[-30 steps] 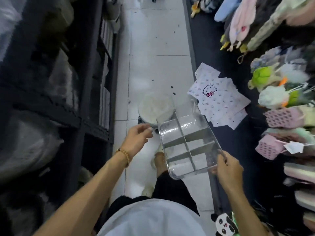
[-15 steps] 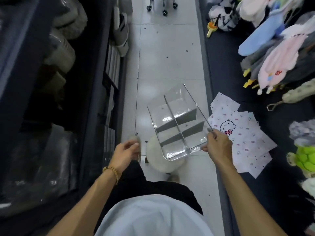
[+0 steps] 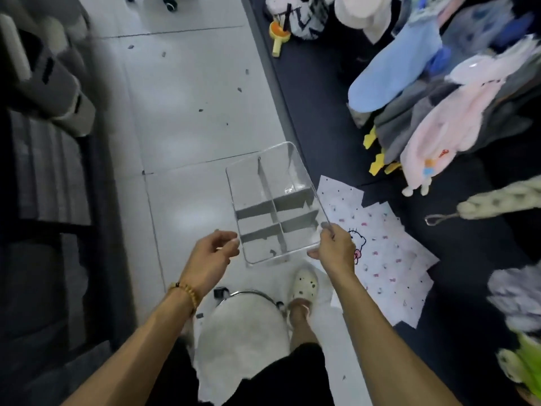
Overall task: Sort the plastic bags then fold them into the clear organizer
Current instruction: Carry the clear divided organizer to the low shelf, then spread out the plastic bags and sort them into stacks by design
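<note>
So the organizer [image 3: 273,203] is up in the air over the tiled floor [image 3: 190,92], dead center of the view, tilted so its open top faces the camera. You can see straight through it, dividers and all (one long one down the middle, two crossing it). The right hand [image 3: 335,249] has it pinched by the right rim near the bottom corner, thumb on top, fingers underneath. The left hand [image 3: 209,256] is at about 9 o'clock from the organizer's near end, fingers curled loosely with nothing in them, tips just beside the left wall; I can't tell if they're actually touching it. There's a bead bracelet [image 3: 187,293] on that wrist.

The bags [image 3: 389,259] are the white printed ones with the little cartoon cat, spread in a loose overlapping pile at 4 o'clock from the organizer, lying on the dark surface [image 3: 328,127] with one edge hanging over toward the floor.

Below the hands, at 6 o'clock, there's a fluffy white stool [image 3: 243,341] and a foot in a white clog [image 3: 303,285] beside it. Plush toys [image 3: 433,112] hang at 2 o'clock, and dark shelving [image 3: 52,200] runs down the 9 o'clock side.
</note>
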{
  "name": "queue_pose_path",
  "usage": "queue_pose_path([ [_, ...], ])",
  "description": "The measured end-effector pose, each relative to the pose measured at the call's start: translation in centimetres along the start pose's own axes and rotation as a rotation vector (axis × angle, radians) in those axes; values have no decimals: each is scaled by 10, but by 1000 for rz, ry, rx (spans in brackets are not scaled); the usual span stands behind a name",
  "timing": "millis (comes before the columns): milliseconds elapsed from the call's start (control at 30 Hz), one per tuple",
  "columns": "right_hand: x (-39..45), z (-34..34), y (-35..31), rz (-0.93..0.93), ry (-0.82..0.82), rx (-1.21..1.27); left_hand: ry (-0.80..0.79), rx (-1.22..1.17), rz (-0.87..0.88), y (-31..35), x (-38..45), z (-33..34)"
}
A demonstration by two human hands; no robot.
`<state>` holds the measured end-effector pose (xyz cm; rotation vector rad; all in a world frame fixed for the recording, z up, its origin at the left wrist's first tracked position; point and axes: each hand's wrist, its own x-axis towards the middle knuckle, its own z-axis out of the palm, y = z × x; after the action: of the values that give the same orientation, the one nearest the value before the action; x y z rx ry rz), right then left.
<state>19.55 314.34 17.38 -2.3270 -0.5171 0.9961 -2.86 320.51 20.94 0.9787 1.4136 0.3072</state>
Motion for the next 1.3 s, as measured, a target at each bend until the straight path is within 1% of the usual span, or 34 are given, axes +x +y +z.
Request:
queue_pose_path([
  [200,183,-3,54,169,63,53,7,-21,-15,-6,129,126],
  [300,270,3,80,210,73,167,15,-64,-30,-18,189,177],
  [500,414,28,110,112,156,277,0,-44,-9,-53,308,239],
  [733,532,41,128,-51,208,312,-80,1,36,-80,410,275],
  [900,580,43,143,-134,218,323,-120,49,80,-110,450,292],
  [1000,596,41,146,-187,217,325,-129,68,110,-125,463,300],
  [1067,598,38,143,-187,210,332,-143,82,136,-131,466,305],
  [1133,588,35,144,-174,231,346,-166,110,165,-137,462,311],
  [1200,564,29,155,-177,288,348,-205,149,189,-141,450,319],
  [1300,505,20,198,-180,330,325,-318,210,204,-155,423,333],
])
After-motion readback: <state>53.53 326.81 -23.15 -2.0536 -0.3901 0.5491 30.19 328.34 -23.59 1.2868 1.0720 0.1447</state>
